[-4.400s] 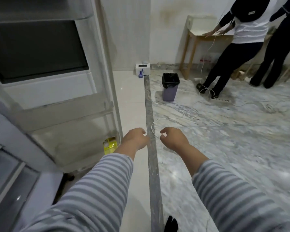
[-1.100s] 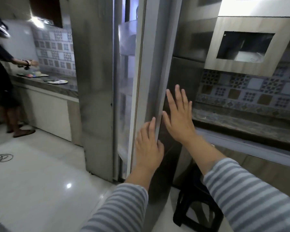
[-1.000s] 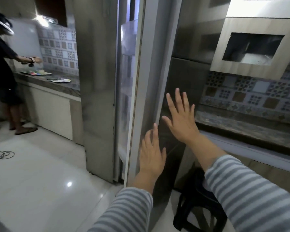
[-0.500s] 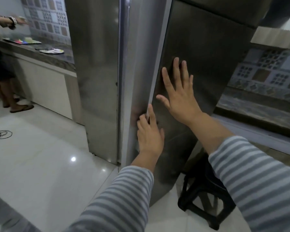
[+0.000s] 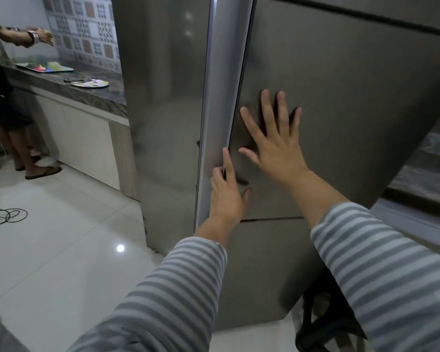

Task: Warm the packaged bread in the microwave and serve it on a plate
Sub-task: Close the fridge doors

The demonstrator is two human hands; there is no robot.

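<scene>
Steel fridge door [image 5: 341,110] now shut; half a second ago a gap showed. My right hand [image 5: 274,146] presses flat, my left hand [image 5: 226,196] rests open-fingered on its edge. Both hold nothing. Bread unseen, plate [image 5: 89,83] on the desk [image 5: 69,94].

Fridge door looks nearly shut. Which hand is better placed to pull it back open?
Left, probably. The left hand sits at the door edge, one finger lying along the seam. The right hand lies flat and spread on the door face, good only for pushing.
</scene>
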